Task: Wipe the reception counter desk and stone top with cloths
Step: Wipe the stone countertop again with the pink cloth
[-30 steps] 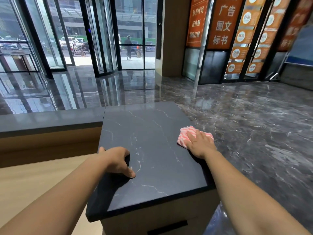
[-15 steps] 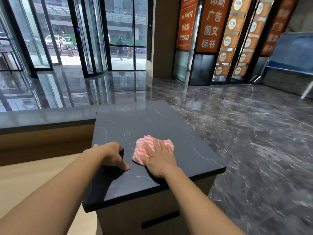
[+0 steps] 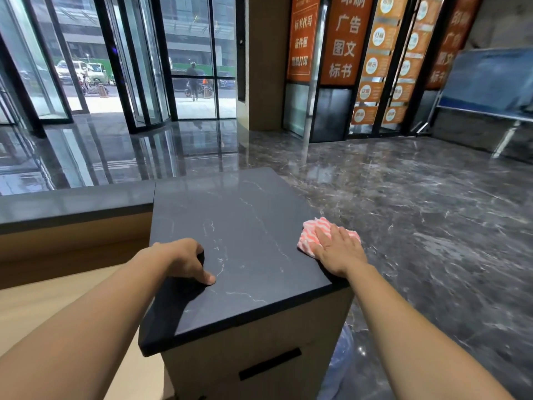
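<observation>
A black stone top with thin white veins caps the end of the reception counter in front of me. My right hand lies flat, fingers together, pressing a pink-and-white striped cloth onto the stone at its right edge. My left hand rests on the stone's left edge with fingers curled over it and the thumb on top; it holds nothing. The lower wooden desk surface lies to the left, below the stone.
A long dark counter ledge runs off to the left. The wooden cabinet front has a black slot handle. Glossy dark marble floor spreads to the right and ahead. Glass doors and orange signs stand at the back.
My right hand slid the cloth from the right edge to the middle of the stone, then back to the right edge. My left hand stayed on the left edge.
</observation>
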Motion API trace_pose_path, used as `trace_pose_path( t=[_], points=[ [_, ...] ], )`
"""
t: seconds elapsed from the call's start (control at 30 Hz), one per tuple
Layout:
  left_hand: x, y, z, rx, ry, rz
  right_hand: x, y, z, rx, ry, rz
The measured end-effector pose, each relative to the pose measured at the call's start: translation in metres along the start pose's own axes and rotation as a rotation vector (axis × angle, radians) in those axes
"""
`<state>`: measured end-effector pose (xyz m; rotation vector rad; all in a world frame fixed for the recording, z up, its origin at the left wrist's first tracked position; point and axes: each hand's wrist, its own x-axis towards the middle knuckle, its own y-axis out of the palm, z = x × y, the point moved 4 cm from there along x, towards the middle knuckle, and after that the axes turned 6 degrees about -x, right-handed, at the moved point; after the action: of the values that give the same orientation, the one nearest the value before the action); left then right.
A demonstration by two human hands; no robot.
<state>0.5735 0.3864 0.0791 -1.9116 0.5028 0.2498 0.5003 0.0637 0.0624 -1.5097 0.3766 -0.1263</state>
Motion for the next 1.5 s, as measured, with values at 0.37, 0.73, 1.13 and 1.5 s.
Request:
trace_pose_path(
  t=[0.37,0.73,1.13,1.5],
  points=[
    [-0.002,-0.004,-0.009,0.023,-0.046,0.029,-0.045,0.016,0.106,0.010,-0.186,-0.008],
    [-0.005,-0.002,-0.014,0.059,-0.053,0.024,-0.058,0.015,0.066,0.003,-0.252,-0.057],
    [-0.005,0.000,-0.014,0.069,-0.057,0.004,-0.068,0.004,0.036,0.017,0.281,-0.093],
    [-0.011,0.005,-0.007,-0.015,-0.029,-0.011,-0.103,0.003,0.160,-0.119,-0.197,-0.101]
  ],
)
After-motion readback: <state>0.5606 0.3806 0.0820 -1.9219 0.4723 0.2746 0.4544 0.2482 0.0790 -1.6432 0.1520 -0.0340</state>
